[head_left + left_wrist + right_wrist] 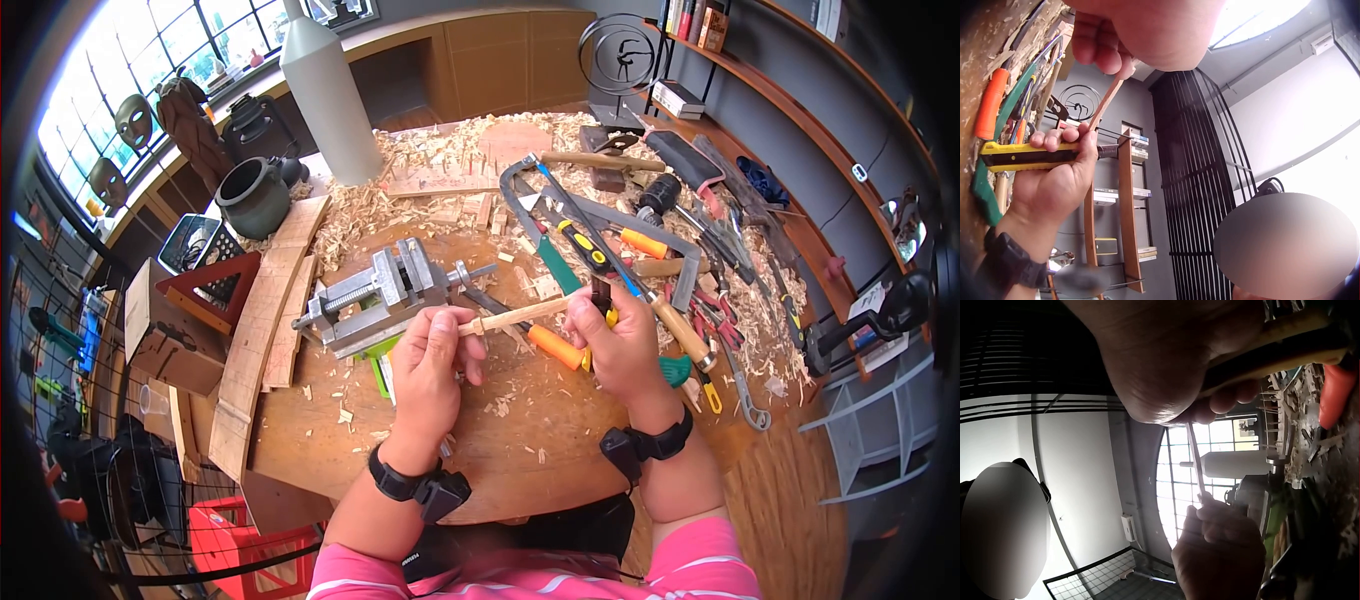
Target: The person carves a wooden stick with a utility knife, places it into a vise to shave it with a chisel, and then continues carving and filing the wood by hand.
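Note:
In the head view a thin wooden stick (528, 313) spans the space between both hands, above the bench. My left hand (428, 368) pinches its left end between thumb and fingers. My right hand (628, 350) grips a yellow and black utility knife (1029, 156), its handle lying across the palm in the left wrist view. The knife's dark front end meets the stick's right end beside the right thumb and fingers. Behind the left hand stands a grey metal vise (385, 290). An orange-handled tool (556, 347) lies on the bench between the hands.
Wood shavings (430, 155) cover much of the wooden bench (530, 470). A hacksaw (590, 225) and several hand tools lie at the right. Long boards (265, 330) line the left edge, near a dark pot (254, 197). A tall grey bottle shape (330, 100) stands behind.

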`<state>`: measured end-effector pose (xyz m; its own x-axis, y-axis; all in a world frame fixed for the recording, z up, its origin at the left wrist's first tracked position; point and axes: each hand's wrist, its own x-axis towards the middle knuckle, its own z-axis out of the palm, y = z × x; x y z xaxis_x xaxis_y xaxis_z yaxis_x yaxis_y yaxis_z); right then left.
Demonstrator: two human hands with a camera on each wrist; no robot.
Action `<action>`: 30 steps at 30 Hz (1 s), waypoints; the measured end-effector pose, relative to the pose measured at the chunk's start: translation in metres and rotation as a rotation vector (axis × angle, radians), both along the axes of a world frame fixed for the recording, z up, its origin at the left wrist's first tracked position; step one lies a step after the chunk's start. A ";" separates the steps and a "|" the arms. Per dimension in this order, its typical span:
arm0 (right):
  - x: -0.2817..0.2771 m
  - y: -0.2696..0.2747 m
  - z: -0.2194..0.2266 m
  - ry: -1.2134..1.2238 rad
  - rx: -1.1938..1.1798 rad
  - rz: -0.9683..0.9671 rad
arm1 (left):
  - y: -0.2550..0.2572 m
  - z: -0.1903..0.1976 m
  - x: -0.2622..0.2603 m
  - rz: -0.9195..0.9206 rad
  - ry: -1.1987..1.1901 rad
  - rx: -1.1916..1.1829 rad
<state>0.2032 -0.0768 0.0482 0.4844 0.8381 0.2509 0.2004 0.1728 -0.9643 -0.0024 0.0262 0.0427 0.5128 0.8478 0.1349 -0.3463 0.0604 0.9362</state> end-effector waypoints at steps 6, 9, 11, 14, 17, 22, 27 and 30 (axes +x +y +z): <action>0.004 -0.005 0.003 0.095 0.127 -0.034 | -0.009 0.014 0.003 -0.402 0.156 -0.193; 0.007 -0.003 0.000 0.088 0.169 0.022 | -0.011 0.015 0.003 -0.516 0.217 -0.167; 0.007 0.000 -0.003 -0.058 0.109 -0.009 | -0.009 0.008 0.002 -0.514 0.181 -0.157; -0.001 0.000 0.009 -0.153 0.015 -0.099 | -0.019 0.005 0.003 -0.397 0.156 -0.082; 0.000 0.000 0.008 -0.153 0.028 -0.076 | -0.028 0.010 0.008 -0.289 0.153 -0.037; -0.004 0.001 0.007 -0.200 -0.021 -0.034 | -0.029 0.016 0.009 -0.279 0.159 -0.018; -0.006 0.004 0.002 -0.302 -0.027 -0.051 | -0.029 0.011 0.009 -0.285 0.148 -0.031; -0.006 0.006 -0.001 -0.305 -0.016 -0.050 | -0.028 0.009 0.010 -0.286 0.127 -0.030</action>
